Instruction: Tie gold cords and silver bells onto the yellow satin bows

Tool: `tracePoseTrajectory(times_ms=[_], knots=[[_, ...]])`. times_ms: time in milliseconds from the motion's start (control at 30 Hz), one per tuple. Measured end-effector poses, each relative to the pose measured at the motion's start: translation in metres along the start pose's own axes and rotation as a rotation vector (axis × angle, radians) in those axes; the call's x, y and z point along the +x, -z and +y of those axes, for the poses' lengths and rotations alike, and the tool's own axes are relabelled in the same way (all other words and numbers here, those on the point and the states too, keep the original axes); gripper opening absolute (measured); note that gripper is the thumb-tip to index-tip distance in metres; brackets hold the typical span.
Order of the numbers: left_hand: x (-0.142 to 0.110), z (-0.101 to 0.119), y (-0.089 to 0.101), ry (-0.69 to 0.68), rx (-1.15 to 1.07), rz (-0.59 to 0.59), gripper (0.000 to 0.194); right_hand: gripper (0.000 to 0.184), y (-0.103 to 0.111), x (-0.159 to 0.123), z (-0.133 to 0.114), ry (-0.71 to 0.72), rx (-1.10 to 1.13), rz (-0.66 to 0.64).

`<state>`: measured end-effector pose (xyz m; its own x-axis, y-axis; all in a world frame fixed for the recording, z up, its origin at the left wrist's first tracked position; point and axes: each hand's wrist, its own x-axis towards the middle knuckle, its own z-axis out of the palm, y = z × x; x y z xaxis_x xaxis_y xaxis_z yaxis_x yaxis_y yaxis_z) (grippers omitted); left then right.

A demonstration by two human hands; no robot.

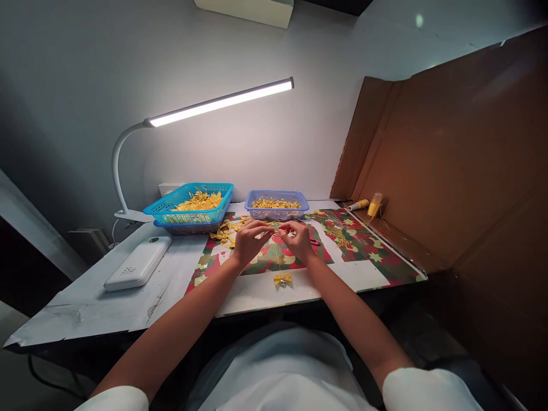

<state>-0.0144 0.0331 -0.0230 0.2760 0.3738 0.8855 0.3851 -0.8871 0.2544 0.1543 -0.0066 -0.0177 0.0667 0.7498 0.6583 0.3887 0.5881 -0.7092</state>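
Note:
Over the middle of the table my left hand (pixel 252 240) and my right hand (pixel 297 238) are close together, each with thumb and fingers pinched. Between them runs a thin golden cord (pixel 278 257), held at both fingertips. Its strands drop toward a yellow ribbon bow (pixel 277 278) with a small silver bell (pixel 283 283), near the table's front edge. Whether the bow hangs or rests on the white surface I cannot tell. Loose yellow bows (pixel 229 233) lie beyond my left hand. A pinkish-red tool (pixel 315 242), partly hidden, lies by my right hand.
A blue basket (pixel 188 217) of yellow bows and a purple basket (pixel 276 213) of yellow pieces stand at the back. Golden cords (pixel 339 236) lie to the right, near yellow thread spools (pixel 375 204) and a cardboard wall (pixel 454 148). A lamp (pixel 222 103) and white power bank (pixel 139 262) are left.

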Motion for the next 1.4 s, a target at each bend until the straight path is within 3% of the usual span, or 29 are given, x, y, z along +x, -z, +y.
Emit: tracePoseTrajectory(times_ms=[567, 1233, 1400], knots=[[0.0, 0.0, -0.002, 0.137, -0.168, 0.011, 0.015, 0.022, -0.003, 0.002, -0.001, -0.244, 0.321, -0.145], [-0.003, -0.009, -0.006, 0.256, -0.349, -0.022, 0.021, 0.021, -0.003, 0.004, 0.0, -0.303, 0.367, -0.221], [-0.002, -0.007, -0.004, 0.253, -0.249, -0.075, 0.021, 0.022, -0.003, 0.002, 0.001, -0.249, 0.284, -0.184]])
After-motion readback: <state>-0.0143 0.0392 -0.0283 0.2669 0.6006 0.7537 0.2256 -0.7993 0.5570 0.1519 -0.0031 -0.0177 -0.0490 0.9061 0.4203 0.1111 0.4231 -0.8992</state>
